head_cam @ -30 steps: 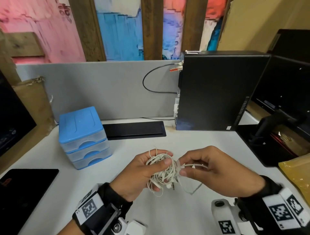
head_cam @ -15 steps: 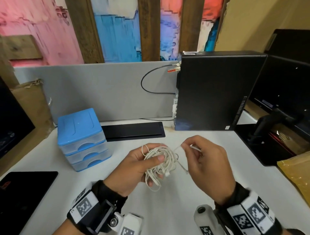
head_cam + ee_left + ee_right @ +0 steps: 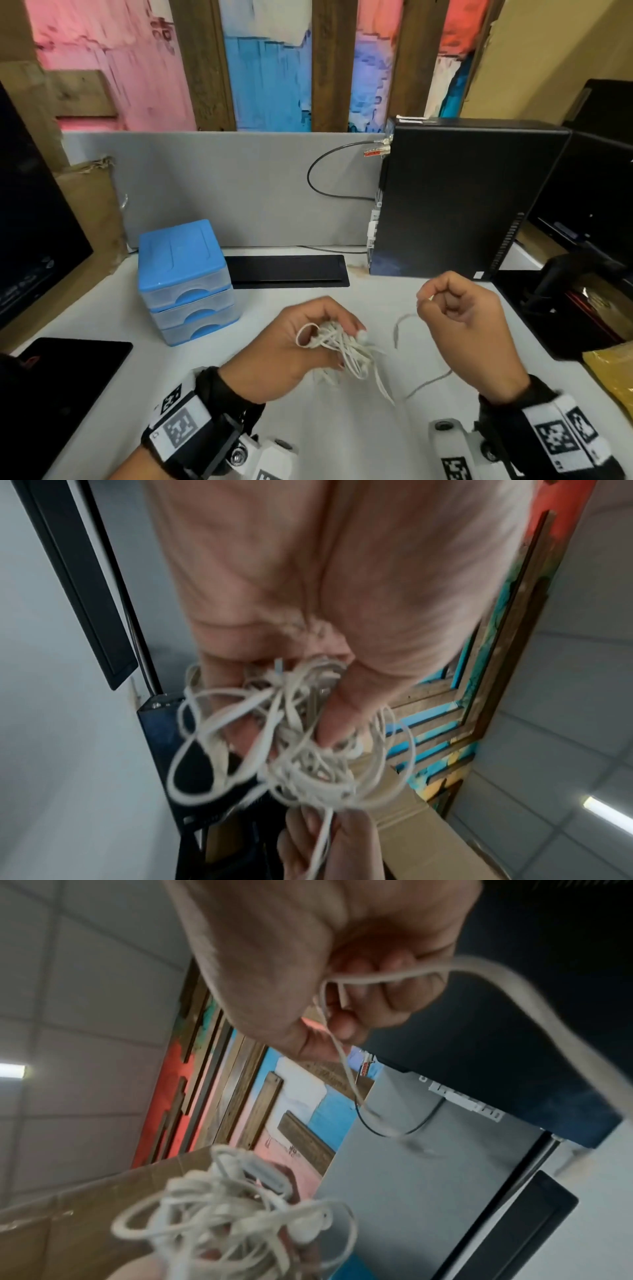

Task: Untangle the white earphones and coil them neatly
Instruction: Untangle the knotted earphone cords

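White table [image 3: 191, 394] carrying blue drawers [image 3: 186, 279] and black PC tower [image 3: 459, 202] against grey divider. Left hand [image 3: 291, 349] gripping tangled earphones [image 3: 342, 353] above table, fingers curling round bundle. Right hand [image 3: 469, 329] pinching loose strand [image 3: 402, 325] between thumb and forefinger, holding it up and apart from bundle, cord sagging between both hands.

Bare hands; each wrist wears a black strap [image 3: 219, 394] with white square-code tags [image 3: 180, 428] and a white camera housing [image 3: 452, 445].
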